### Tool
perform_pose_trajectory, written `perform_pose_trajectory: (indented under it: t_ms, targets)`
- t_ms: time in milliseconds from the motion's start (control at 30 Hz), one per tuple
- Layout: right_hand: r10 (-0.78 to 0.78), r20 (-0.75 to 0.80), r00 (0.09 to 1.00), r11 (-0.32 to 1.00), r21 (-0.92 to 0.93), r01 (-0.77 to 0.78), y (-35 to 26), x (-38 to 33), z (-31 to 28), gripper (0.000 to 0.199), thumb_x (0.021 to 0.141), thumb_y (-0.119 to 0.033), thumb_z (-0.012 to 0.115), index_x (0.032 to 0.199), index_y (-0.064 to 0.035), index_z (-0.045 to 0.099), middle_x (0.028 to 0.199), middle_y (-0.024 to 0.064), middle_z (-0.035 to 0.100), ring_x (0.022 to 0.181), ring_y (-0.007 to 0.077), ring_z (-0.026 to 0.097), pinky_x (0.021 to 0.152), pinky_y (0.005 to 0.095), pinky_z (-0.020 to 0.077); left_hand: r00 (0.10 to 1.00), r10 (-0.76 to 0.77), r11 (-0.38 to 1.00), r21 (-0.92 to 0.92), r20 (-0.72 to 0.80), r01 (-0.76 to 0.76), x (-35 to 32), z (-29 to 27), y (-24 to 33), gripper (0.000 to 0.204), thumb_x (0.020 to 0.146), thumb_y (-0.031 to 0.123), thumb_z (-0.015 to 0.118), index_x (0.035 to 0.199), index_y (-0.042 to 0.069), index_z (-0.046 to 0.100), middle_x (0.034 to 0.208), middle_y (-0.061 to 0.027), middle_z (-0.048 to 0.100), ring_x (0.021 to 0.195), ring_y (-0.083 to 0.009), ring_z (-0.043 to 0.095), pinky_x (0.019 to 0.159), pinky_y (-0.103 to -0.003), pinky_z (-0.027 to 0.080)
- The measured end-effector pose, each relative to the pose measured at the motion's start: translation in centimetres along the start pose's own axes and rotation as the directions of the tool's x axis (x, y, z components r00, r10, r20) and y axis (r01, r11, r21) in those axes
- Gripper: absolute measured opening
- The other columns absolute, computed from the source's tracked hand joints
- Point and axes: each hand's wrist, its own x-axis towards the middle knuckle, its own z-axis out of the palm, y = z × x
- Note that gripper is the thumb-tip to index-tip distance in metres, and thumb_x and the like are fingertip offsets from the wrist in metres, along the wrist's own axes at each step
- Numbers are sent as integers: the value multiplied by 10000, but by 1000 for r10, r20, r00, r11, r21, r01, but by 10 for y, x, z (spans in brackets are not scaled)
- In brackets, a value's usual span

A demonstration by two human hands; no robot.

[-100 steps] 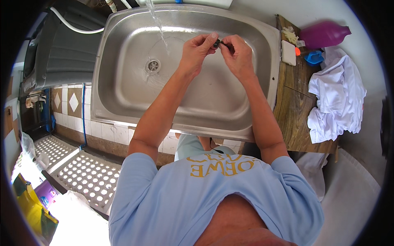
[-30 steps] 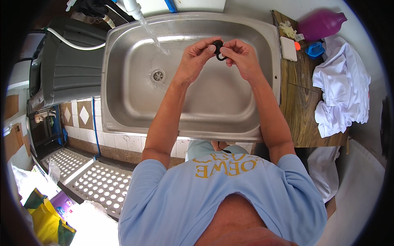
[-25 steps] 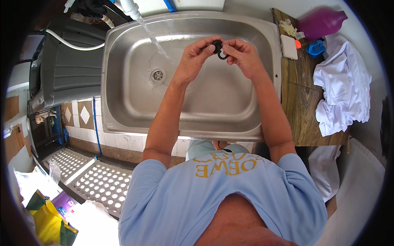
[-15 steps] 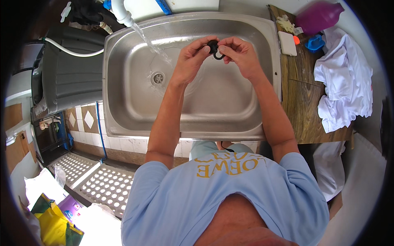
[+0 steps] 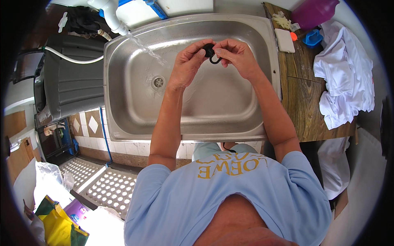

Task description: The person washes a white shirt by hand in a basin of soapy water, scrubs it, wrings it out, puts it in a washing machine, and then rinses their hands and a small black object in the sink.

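Over the far part of a steel sink (image 5: 221,108), both hands meet at a small black round piece with a thin loop (image 5: 209,50). My left hand (image 5: 184,67) pinches the round body between thumb and fingers. The fingers of my right hand (image 5: 241,60) are closed on the thin loop at its right side. Exactly what kind of thing it is, I cannot make out. Water (image 5: 143,47) runs from a white spout (image 5: 110,17) into the basin, left of my hands. Below the stream lies the round drain (image 5: 158,82).
On the wood-look counter (image 5: 303,102) at right lie a white cloth (image 5: 342,74), a pale flat block (image 5: 284,40), a blue plastic piece (image 5: 313,38) and a purple bottle (image 5: 314,13). A grey plastic unit (image 5: 74,78) with a white hose (image 5: 74,60) stands left.
The view has shifted slightly. Both hands keep their hold on the black piece, which has tilted a little, and the water keeps running.
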Motion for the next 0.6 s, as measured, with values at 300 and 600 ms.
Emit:
perform_pose_trajectory:
  t_ms: [300,600]
  targets:
    - [84,-28,996,995,-45,-85,7,-1,4,268,865,-121,615,1126,-63,589,924,20,625,829,95,602,688,236,485,993,-112,992,-65,-24,110,-1,-13,-12,325,940,79,456,1249,-8,511,1165,-108,577,1069,-196,555,969,-369,439]
    - [125,23,992,988,-97,-122,43,-2,46,280,882,-112,602,1150,-46,555,1000,42,605,847,112,599,697,256,509,933,-253,965,4,-254,262,-35,-40,-23,343,897,-2,423,1225,3,522,1144,-97,576,1049,-189,568,909,-324,484]
